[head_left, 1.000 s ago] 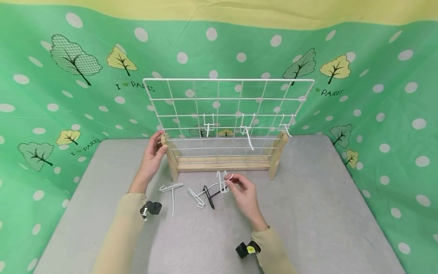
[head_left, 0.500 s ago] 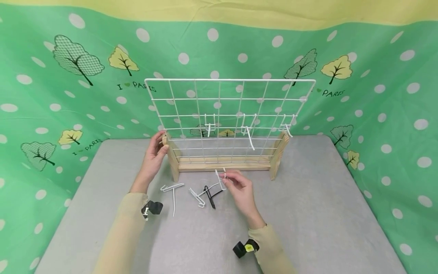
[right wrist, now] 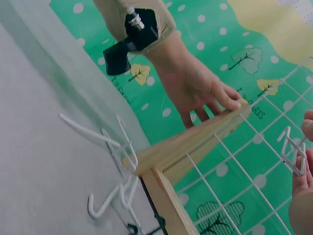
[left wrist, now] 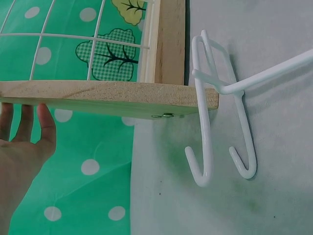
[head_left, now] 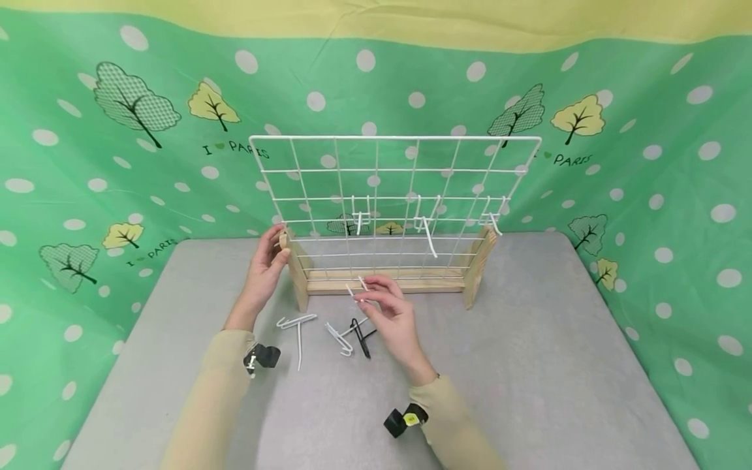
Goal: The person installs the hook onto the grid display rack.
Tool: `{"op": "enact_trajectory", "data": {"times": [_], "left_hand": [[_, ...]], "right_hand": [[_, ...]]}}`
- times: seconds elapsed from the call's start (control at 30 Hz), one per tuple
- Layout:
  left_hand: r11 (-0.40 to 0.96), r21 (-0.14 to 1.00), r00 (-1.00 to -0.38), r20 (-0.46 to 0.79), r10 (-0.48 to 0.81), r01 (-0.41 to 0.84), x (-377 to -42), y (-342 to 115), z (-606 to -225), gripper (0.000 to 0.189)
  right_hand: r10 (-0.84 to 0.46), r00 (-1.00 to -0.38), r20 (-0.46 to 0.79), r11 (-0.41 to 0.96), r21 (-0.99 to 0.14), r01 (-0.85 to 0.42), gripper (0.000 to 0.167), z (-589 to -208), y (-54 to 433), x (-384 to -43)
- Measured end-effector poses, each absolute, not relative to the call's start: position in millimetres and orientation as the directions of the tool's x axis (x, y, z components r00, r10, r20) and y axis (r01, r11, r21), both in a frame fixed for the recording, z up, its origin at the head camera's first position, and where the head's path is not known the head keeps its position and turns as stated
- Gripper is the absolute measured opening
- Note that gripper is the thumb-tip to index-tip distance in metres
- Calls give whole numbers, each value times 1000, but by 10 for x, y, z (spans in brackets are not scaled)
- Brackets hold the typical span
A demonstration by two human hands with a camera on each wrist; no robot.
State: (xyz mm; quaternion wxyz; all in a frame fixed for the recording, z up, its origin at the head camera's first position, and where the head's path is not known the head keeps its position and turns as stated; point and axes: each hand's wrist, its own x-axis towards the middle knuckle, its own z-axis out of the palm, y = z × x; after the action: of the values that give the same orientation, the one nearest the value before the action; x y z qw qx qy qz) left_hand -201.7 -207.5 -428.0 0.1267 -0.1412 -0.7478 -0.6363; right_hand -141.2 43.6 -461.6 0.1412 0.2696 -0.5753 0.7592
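My left hand (head_left: 263, 277) grips the left side post (head_left: 296, 271) of a wooden stand, thumb in front and fingers behind. The stand bears an upright white wire grid (head_left: 393, 138). Low in front of that grid, my right hand (head_left: 395, 320) pinches a white wire hook (right wrist: 292, 154), whose two bent ends point up past the fingertips. Fingers hide much of this hook in the head view. Three white hooks hang on the grid: one near its middle (head_left: 360, 222), a longer one (head_left: 429, 238) and one at the right (head_left: 492, 220).
On the grey table (head_left: 558, 365) before the stand lie a white hook (head_left: 299, 346) at the left, another white hook (head_left: 337, 337) and a black hook (head_left: 360, 339), the last two close together. A green dotted cloth (head_left: 376, 85) rises behind and at both sides.
My right hand has lifted the white hook away from beside the black one and moved it left and toward the grid, turning it. My left hand stays on the post.
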Motion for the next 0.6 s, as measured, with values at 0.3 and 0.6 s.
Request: {"op": "enact_trajectory", "data": {"times": [0.3, 0.6], "left_hand": [[148, 918, -930, 364, 53, 368, -2015, -2065, -4276, 45], [152, 927, -939, 340, 45, 343, -1993, -2062, -4263, 45]], "right_hand": [[-107, -856, 506, -359, -822, -442, 11, -4545, 226, -1395], [-48, -850, 524, -357, -804, -475, 12, -4476, -12, -1452]]}}
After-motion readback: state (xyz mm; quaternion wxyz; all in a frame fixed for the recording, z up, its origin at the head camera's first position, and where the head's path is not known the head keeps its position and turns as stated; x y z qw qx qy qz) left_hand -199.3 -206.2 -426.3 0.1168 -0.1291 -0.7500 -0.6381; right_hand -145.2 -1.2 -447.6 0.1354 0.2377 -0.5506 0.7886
